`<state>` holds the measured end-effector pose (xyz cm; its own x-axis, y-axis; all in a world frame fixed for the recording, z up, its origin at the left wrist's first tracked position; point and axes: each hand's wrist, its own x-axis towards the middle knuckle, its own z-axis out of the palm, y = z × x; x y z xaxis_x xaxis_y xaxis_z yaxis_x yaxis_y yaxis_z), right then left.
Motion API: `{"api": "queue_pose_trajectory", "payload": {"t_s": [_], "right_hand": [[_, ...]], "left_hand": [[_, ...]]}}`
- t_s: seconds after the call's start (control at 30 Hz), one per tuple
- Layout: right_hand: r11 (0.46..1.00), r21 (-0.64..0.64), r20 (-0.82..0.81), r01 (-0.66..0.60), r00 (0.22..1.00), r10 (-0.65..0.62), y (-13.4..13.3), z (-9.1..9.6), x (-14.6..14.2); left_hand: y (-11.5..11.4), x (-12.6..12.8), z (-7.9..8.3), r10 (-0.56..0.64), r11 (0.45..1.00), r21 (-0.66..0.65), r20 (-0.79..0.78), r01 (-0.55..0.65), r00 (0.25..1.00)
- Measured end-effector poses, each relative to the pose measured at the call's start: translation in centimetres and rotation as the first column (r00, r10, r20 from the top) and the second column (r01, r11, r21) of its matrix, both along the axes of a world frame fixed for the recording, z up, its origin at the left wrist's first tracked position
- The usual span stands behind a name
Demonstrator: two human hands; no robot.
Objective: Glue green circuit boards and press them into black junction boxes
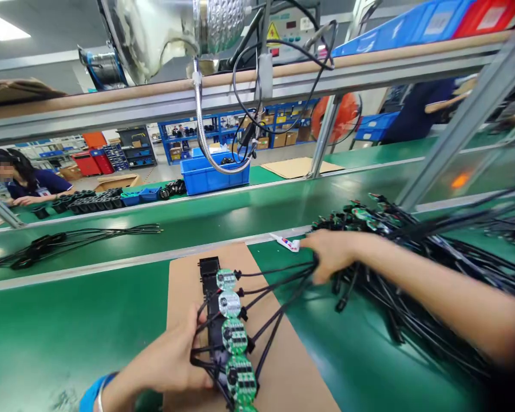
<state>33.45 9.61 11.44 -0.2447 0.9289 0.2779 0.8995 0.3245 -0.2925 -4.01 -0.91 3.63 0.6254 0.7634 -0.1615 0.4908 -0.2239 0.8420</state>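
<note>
A long black holder (pixel 209 270) lies on a brown cardboard sheet (pixel 294 366), with several round green circuit boards (pixel 234 336) in a row along it. My left hand (pixel 175 352) is closed around the holder's left side, with thin black leads by its fingers. From the boards' right edges, black cables (pixel 278 280) run together toward my right hand (pixel 332 252). That hand, somewhat blurred, is closed on the cables beside a large pile of black cables with small boards (pixel 369 220). A small white tube (pixel 288 244) lies by its fingertips.
A metal rail (pixel 137 260) crosses behind the work area. Beyond it lie a bundle of black cables (pixel 38 250) and a blue bin (pixel 214 178). Overhead runs a shelf beam (pixel 154 94) with hanging wires. A co-worker (pixel 30 177) sits at the far left.
</note>
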Motion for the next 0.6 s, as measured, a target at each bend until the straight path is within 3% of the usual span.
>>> {"api": "queue_pose_trajectory", "payload": {"t_s": [0.03, 0.1, 0.2, 0.27, 0.4, 0.5, 0.6], "right_hand": [[0.987, -0.068, -0.007, -0.142, 0.990, 0.142, 0.5, -1.7, -2.4], [0.872, -0.174, -0.086, -0.458, 0.889, 0.450, 1.4, -4.9, -7.2], [0.738, -0.208, -0.180, -0.642, 0.767, 0.616, 1.9, -8.3, -12.3], [0.710, -0.188, -0.221, -0.678, 0.734, 0.642, 2.0, -9.5, -13.6], [0.727, -0.156, -0.281, -0.669, 0.736, 0.616, 3.7, -10.2, -13.5], [0.790, -0.160, -0.333, -0.591, 0.786, 0.521, 6.4, -10.6, -13.3], [0.834, -0.184, -0.328, -0.521, 0.832, 0.448, 8.5, -11.5, -13.6]], "left_hand": [[0.1, 0.6, -0.3, 0.016, 1.000, 0.022, -0.034, -0.015, 0.999], [0.3, 1.1, -0.9, 0.063, 0.997, 0.053, -0.109, -0.057, 0.992], [0.9, 0.7, -1.7, 0.098, 0.995, 0.051, -0.162, -0.091, 0.982], [1.5, 0.0, -2.1, 0.103, 0.995, 0.027, -0.127, -0.101, 0.987], [4.5, -1.3, -2.9, 0.308, 0.951, 0.002, -0.057, -0.308, 0.950], [8.1, -2.1, -3.3, 0.499, 0.847, 0.285, -0.132, -0.450, 0.856], [11.4, -2.6, -4.0, 0.580, 0.762, 0.473, -0.195, -0.442, 0.791]]}}
